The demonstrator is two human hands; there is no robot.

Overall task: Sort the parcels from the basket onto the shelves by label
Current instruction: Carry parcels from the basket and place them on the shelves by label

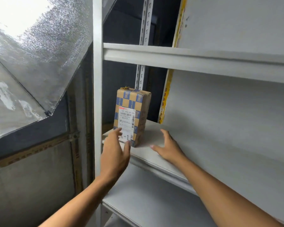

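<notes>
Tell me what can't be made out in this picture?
- Parcel, head view: the fine print on its label is too small to read; the left hand covers the start of the large code, so only "-1" shows.
- Basket, head view: out of frame.
- Shelf, head view: its right end is cut off by the picture edge.
- Right hand, head view: whether its palm touches the shelf cannot be told.

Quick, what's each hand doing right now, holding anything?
Left hand: open, fingers straight, fingertips at the label on the parcel, no grip on it.
Right hand: open, spread over the shelf beside the parcel, holding nothing.
</notes>
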